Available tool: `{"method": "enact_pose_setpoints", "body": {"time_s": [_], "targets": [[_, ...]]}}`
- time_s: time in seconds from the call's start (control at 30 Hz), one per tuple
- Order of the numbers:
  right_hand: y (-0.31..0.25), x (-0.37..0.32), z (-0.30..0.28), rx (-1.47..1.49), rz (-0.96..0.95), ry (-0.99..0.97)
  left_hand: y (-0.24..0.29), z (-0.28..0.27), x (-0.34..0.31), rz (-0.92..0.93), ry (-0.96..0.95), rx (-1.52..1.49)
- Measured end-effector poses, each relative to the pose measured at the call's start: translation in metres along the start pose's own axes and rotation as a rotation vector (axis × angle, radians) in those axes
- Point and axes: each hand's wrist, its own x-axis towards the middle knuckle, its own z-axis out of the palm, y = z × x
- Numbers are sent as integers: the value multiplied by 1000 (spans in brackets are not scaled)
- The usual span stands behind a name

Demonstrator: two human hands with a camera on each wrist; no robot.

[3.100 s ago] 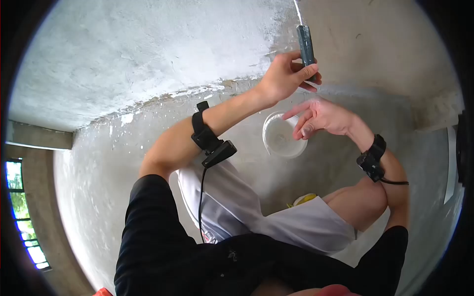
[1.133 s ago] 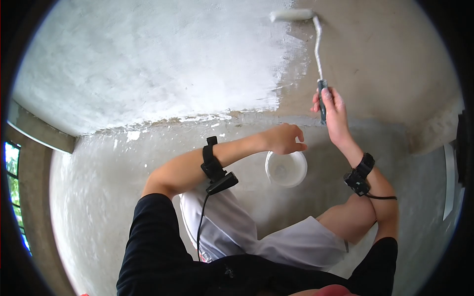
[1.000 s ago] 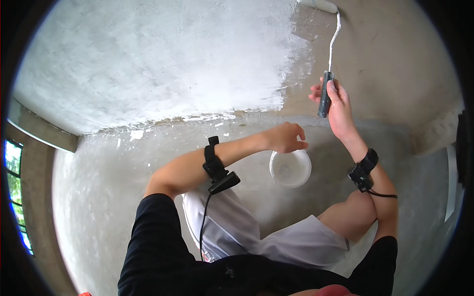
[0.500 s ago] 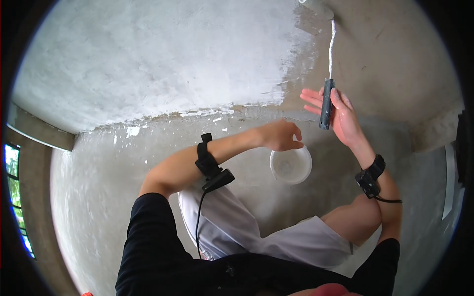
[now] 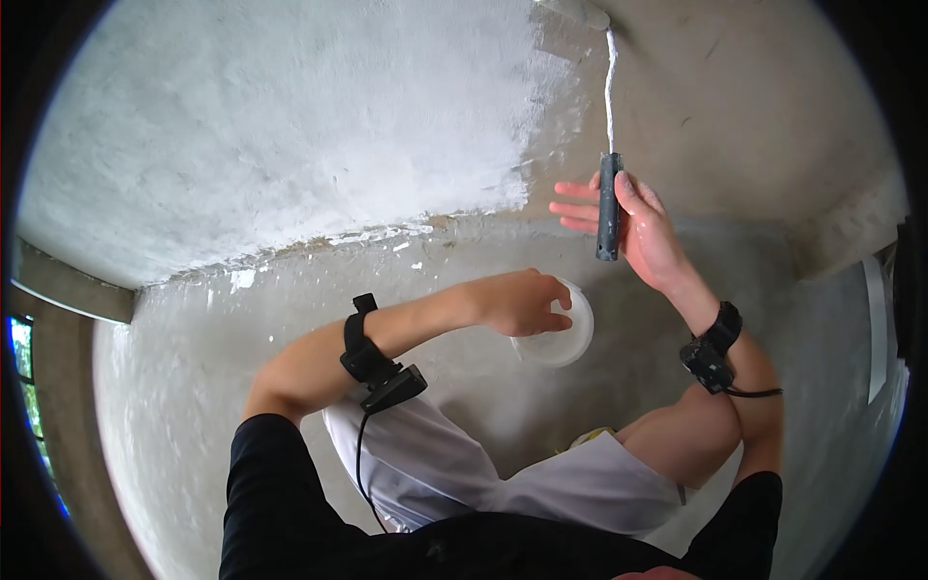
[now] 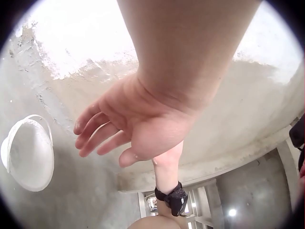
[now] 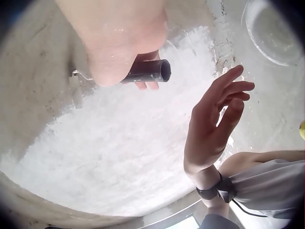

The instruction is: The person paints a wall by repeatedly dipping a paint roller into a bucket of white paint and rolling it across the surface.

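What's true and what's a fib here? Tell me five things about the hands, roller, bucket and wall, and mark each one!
1. The right hand holds the paint roller by its handle. True.
2. The left hand holds a paintbrush. False: it holds nothing.
3. The white bucket stands on the floor. True.
4. The handle is bright yellow. False: it is dark.
5. The wall is white all over. False: part is brownish.

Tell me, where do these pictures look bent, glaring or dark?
Head view: curved distortion and black corners, with the window glaring at far left; left wrist view: the white paint washes out near the top, and a bright spot shines lower right; right wrist view: dark upper corners, the roller handle dark against the white paint.
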Motion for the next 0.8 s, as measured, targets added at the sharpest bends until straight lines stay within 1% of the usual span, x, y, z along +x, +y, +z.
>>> {"method": "enact_pose_setpoints", "body": {"time_s": [0.1,0.17,0.3,0.4,0.47,0.5,0.57,0.6,0.67,0.7,0.77,0.8], "targets": [[0,0,-1,3,-1,-2,-3,3,2,15,34,23],[0,-1,1,6,5,0,-9,6,3,59,83,51],[-1,1,2,6,-5,-13,-7,3,3,46,99,34],[-3,0,4,11,10,-10,-9,5,5,62,153,13],[-3,1,5,11,18,-10,-12,6,7,9,312,47],[-2,1,3,15,18,-2,-9,3,7,4,312,44],[1,2,4,22,26,-1,-3,-7,6,-225,583,90],[2,3,4,7,8,1,-3,-11,6,-231,585,87],[0,2,6,-8,-17,-7,0,-22,5,-36,1177,106],[-2,0,7,-7,6,-6,-2,-26,7,-38,1183,112],[-3,0,8,-8,15,-14,-9,-32,13,175,1251,192],[-1,0,7,-47,26,35,-2,-33,10,176,1261,200]]}}
